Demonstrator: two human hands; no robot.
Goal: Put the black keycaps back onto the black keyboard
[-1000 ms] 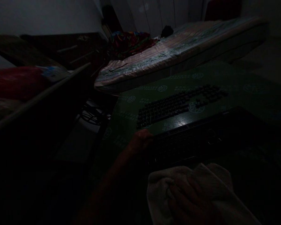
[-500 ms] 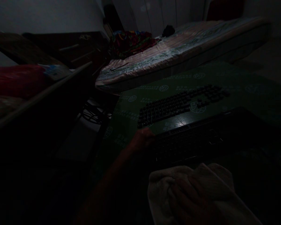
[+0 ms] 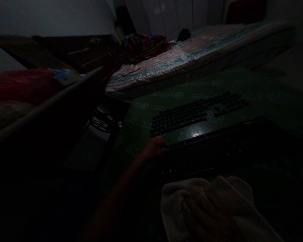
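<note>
In dim light, my left hand (image 3: 156,148) is closed on the left end of a black keyboard (image 3: 202,154), which lies slanted across the green tabletop (image 3: 131,134). My right hand (image 3: 207,215) is at the bottom, with its fingers curled into a pale, crumpled cloth (image 3: 176,195) just in front of the keyboard. Beyond the keyboard, loose black keycaps (image 3: 176,116) are laid out in rows in a keyboard pattern. Darkness hides much of the keyboard's surface and its right end.
A bed with a striped mattress (image 3: 166,70) stands behind the table. At left, a board edge (image 3: 65,90) runs beside a red plastic bag (image 3: 22,84). Black coiled cables (image 3: 103,121) lie below, between the board and the table.
The view has shifted slightly. My left hand stays on the keyboard's left end, and my right hand and the cloth have hardly moved.
</note>
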